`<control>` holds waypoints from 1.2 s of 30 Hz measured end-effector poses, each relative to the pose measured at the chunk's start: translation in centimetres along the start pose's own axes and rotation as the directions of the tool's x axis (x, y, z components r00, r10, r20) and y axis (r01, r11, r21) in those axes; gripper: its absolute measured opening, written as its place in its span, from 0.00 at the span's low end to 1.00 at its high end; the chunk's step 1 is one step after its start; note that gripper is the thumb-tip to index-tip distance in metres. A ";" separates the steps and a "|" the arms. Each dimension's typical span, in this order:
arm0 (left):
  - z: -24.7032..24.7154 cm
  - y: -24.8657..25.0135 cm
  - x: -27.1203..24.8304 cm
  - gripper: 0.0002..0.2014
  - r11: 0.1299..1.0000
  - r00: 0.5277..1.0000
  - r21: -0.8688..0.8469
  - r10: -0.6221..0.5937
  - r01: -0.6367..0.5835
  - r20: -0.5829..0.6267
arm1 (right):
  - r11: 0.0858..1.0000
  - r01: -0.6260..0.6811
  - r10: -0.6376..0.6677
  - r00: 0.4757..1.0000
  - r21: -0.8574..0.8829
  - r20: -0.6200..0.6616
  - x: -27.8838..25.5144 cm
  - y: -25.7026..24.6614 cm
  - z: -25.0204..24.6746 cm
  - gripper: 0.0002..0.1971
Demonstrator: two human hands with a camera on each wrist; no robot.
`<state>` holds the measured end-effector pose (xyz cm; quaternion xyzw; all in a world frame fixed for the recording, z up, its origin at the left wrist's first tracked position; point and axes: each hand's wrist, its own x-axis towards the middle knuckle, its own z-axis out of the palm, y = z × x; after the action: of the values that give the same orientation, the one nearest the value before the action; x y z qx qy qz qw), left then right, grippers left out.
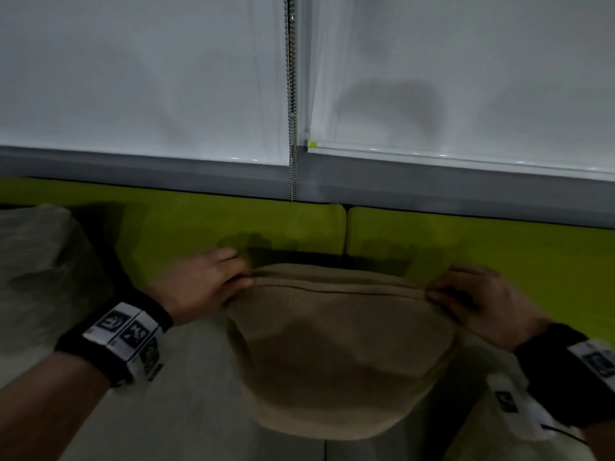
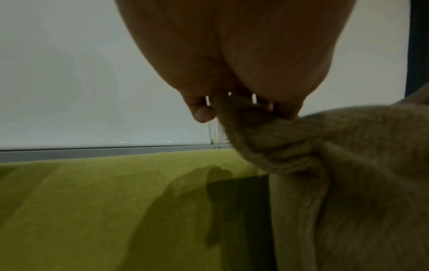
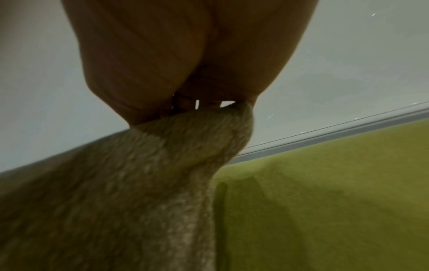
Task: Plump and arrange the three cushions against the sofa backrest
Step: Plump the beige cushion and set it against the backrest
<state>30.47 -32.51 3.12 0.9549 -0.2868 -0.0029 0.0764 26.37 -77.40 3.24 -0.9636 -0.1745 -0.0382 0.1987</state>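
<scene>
While the green sofa backrest sits just behind both hands, the tan cushion hangs between them, the left hand and right hand each pinching a bunched top corner, a pale cushion left of the left hand

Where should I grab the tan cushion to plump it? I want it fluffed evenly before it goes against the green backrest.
Take the tan cushion by its two top corners, from above at either end of the seam, as the left hand and right hand do here. The corner fabric bunches into a firm handful, and the filling hangs free below, probably settling evenly.
</scene>
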 end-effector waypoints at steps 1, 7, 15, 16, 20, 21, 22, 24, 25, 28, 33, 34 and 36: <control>-0.1 -0.3 -1.0 0.28 0.999 0.999 0.007 0.044 -0.044 -0.012 | 0.998 0.034 -0.033 0.999 0.050 -0.020 -0.9 0.4 -0.2 0.06; -1.3 0.1 -3.8 0.17 0.958 0.928 0.175 0.266 -0.225 -0.260 | 0.991 0.134 -0.129 0.974 0.014 -0.184 -4.1 0.5 -0.5 0.16; 4.7 12.0 -1.7 0.28 0.983 0.936 -0.179 -0.085 0.024 -0.341 | 0.977 0.207 -0.213 0.941 -0.051 -0.261 -3.8 -10.9 7.5 0.25; 6.6 12.8 -1.5 0.29 0.983 0.963 -0.182 -0.083 0.036 -0.258 | 0.982 0.173 -0.185 0.966 -0.079 -0.181 -3.8 -11.2 9.4 0.28; 10.0 10.5 0.8 0.32 0.975 0.974 -0.121 -0.202 0.189 -0.107 | 0.988 -0.050 0.050 0.999 -0.148 -0.009 -1.7 -7.1 11.7 0.36; 10.0 9.7 1.5 0.32 0.970 0.965 -0.105 -0.232 0.220 -0.122 | 0.981 -0.110 0.110 0.994 -0.158 -0.009 -1.0 -5.8 11.3 0.38; 9.9 8.9 2.2 0.33 0.965 0.955 -0.103 -0.256 0.243 -0.147 | 0.974 -0.175 0.175 0.984 -0.145 -0.015 -0.3 -4.5 10.7 0.39; 9.8 7.3 3.1 0.33 0.936 0.924 -0.144 -0.343 0.321 -0.170 | 0.943 -0.314 0.315 0.949 -0.106 -0.008 0.8 -2.5 9.8 0.40; 9.9 6.4 3.4 0.33 0.915 0.900 -0.158 -0.397 0.372 -0.177 | 0.927 -0.364 0.366 0.930 -0.096 0.012 1.2 -1.7 9.5 0.41; 10.9 3.5 3.0 0.33 0.731 0.710 -0.338 -0.672 0.592 -0.211 | 0.815 -0.526 0.544 0.839 0.244 -0.007 0.5 -0.7 9.0 0.43; 12.6 3.3 -1.1 0.16 0.380 0.513 -0.690 -0.858 0.616 -0.015 | -0.182 -0.252 0.797 0.528 0.951 0.293 -4.5 -1.0 11.0 0.20; 12.9 4.1 -1.8 0.14 0.369 0.538 -0.742 -0.843 0.560 -0.013 | -0.224 -0.253 0.773 0.542 0.941 0.329 -5.2 -0.9 11.7 0.16; 13.1 5.6 -2.6 0.15 0.269 0.547 -0.844 -0.836 0.464 0.034 | -0.194 -0.266 0.765 0.562 0.944 0.315 -5.8 -0.7 12.6 0.12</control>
<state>24.56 -37.59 -9.10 0.8215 0.2027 0.0481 0.5308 20.71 -73.65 -8.87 -0.5217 0.3188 -0.0124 0.7913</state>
